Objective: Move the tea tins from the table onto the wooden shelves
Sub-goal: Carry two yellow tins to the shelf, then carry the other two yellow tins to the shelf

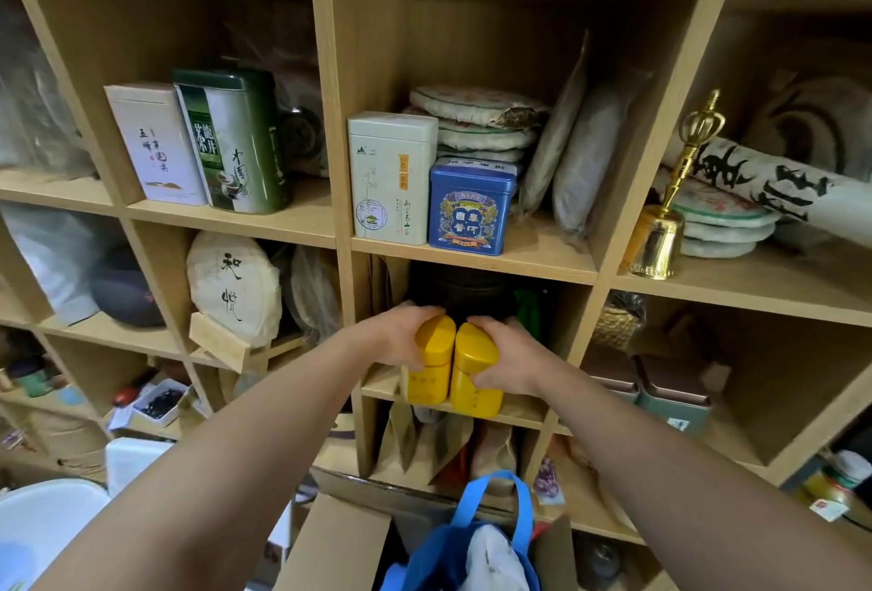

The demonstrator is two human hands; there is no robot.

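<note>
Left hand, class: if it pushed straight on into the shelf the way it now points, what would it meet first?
Probably the dark round container at the back of that compartment. The left hand grips the left yellow tin at the front edge; how deep the gap behind is, the picture does not show.

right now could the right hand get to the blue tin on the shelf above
Probably not yet: the right hand grips a yellow tin on the shelf below. The blue tin stands at the front edge with nothing before it, so a freed hand likely could.
</note>
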